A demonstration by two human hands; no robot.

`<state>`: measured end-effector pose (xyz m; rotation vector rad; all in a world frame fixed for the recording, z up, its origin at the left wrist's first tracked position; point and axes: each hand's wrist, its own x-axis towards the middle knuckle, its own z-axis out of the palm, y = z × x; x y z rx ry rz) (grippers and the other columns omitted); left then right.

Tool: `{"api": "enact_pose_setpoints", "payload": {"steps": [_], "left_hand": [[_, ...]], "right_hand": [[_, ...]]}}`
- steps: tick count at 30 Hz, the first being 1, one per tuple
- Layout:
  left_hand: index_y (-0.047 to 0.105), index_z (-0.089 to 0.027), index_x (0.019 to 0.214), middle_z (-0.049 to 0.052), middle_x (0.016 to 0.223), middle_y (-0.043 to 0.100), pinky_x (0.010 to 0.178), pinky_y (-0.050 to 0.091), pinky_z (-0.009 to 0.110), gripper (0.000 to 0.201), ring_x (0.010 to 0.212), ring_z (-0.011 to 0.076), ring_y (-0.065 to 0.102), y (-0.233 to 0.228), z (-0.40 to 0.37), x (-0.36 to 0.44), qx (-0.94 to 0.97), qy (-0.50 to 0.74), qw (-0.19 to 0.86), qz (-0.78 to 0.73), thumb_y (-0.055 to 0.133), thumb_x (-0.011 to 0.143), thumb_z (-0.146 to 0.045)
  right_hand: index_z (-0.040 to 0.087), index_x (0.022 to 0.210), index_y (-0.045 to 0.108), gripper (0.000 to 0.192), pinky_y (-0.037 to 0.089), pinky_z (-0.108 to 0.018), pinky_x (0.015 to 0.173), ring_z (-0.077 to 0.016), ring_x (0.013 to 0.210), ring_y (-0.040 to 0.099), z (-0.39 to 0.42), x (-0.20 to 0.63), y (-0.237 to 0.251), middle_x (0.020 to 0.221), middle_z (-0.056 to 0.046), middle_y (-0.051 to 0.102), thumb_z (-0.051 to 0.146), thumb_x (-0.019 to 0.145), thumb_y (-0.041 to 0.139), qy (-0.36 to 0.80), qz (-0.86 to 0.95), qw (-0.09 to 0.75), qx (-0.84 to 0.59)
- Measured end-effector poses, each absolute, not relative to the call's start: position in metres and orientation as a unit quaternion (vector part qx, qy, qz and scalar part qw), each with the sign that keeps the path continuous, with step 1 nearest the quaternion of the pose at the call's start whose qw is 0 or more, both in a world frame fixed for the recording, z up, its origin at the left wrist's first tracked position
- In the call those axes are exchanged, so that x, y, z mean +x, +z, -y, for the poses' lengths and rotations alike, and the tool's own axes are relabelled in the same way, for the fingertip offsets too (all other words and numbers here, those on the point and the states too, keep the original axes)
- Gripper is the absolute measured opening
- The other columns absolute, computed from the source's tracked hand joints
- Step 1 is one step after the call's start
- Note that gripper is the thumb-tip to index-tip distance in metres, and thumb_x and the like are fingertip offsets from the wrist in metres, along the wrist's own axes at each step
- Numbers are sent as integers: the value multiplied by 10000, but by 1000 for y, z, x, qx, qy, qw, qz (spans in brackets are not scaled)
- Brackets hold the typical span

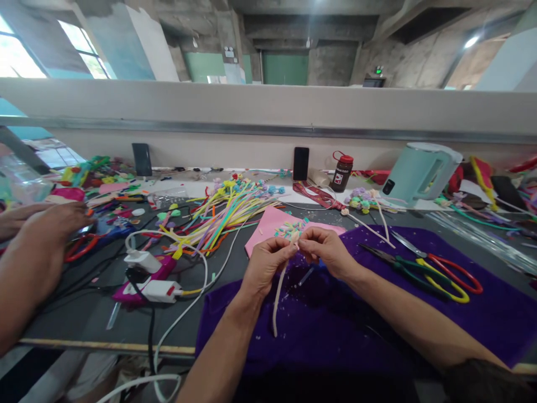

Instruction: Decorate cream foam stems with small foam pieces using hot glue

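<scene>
My left hand and my right hand meet fingertip to fingertip above a purple cloth. Pinched between them is a cream pipe cleaner, whose long tail hangs down below my left fingers. A pale tuft shows at the top of the pinch, its exact shape partly hidden by my fingers. Just behind my hands, small pastel cut pieces lie on a pink sheet. Both hands are closed in a pinch, close to each other.
Pliers and red-handled scissors lie right on the purple cloth. Bundled pipe cleaners and a power strip lie left. A kettle, bottle and phone stand behind. Another person's hand works at far left.
</scene>
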<state>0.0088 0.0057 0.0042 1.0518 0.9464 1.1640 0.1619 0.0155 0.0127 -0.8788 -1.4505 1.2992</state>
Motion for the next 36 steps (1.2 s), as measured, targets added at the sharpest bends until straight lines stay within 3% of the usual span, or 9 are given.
{"api": "enact_pose_setpoints", "payload": {"steps": [10,22,29,36], "left_hand": [[588,-135,634,-51,498,497,407,257,176,216,417,38,361,6,-3,12,531,524,504,-435,710,601,-310],[644,-145,667,-19,580,572,500,328,189,159,516,73,443,6,0,13,566,528,457,-439,687,614,-288],[644,-146,649,-15,574,572,500,330,194,166,518,81,450,7,0,13,566,520,459,-445,695,596,-295],[597,-153,652,-59,460,462,404,255,183,193,392,44,357,3,-1,13,540,515,507,-432,680,628,-325]], "right_hand": [[143,656,581,129,286,-160,353,-47,391,454,-14,160,11,540,32,549,263,692,612,518,584,504,-371],[153,738,606,164,296,-181,366,-54,412,456,-18,169,20,611,18,566,316,719,615,503,580,536,-350],[150,693,584,163,298,-182,379,-57,420,452,-17,168,21,574,26,539,309,725,603,506,588,515,-365],[149,695,582,177,297,-179,380,-45,406,433,-17,164,17,591,25,550,323,722,604,518,568,532,-354]]}}
